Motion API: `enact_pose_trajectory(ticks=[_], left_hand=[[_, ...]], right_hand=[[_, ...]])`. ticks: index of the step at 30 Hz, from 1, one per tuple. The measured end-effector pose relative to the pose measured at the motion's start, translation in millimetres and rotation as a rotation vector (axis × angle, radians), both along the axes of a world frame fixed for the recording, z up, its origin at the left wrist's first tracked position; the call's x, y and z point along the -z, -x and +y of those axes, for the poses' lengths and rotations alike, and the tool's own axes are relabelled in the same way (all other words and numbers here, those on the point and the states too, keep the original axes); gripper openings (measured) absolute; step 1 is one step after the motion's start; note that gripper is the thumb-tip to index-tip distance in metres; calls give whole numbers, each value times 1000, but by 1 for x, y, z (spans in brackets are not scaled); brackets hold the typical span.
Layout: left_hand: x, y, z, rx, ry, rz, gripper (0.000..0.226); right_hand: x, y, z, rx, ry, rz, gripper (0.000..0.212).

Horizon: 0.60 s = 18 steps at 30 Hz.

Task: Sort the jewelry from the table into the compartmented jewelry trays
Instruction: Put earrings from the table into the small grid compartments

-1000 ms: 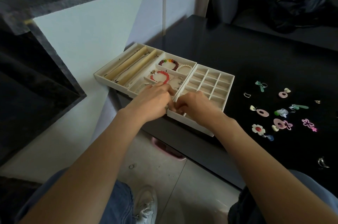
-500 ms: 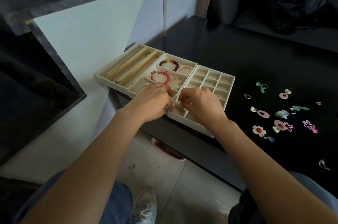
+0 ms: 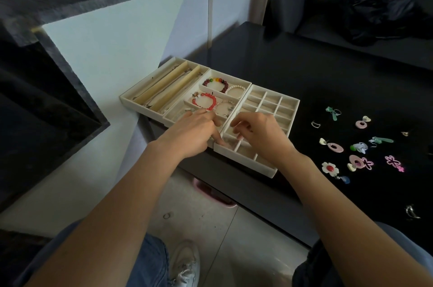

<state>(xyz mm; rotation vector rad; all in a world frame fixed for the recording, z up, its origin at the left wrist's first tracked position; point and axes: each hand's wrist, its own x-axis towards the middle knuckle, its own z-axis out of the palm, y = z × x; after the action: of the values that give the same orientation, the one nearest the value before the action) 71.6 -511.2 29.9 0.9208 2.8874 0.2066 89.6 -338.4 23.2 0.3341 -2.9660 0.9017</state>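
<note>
Cream trays: three flocked trays (image 3: 271,165) sit side by side at the table's left near corner, long axes running away from the person.
Grid tray: small square cells, rightmost.
Left hand (image 3: 194,132): fingers curled, one fingertip pressing into the near-left cell.
Right hand (image 3: 260,134): fingers bent narrowly over the same cells; cannot tell if holding anything.
Bracelets (image 3: 205,101): round beaded loops in the middle tray.
Earrings (image 3: 358,161): glossy flower and ring shapes scattered on the black table (image 3: 304,71), right of the trays.

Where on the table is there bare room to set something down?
The black table is bare behind the grid tray, back to the sofa. A narrower bare strip runs between the grid tray's right wall and the loose earrings. It is crowded among those earrings and at the tray's near-left corner, where both hands work.
</note>
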Motion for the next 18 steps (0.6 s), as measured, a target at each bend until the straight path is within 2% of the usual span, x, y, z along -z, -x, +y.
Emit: enact_pose_trajectory(ticks=[11,15,18], left_hand=[[0,-2,2,0,7,36,47],[0,-2,2,0,17,42,48],[1,-1,2,-9,3,25,50]], right_hand=[[6,-5,4,-130,-332,-41,20],[4,-6,3,-159,-292,-105,24],[-1,-7,4,-140,-233,-79,25]])
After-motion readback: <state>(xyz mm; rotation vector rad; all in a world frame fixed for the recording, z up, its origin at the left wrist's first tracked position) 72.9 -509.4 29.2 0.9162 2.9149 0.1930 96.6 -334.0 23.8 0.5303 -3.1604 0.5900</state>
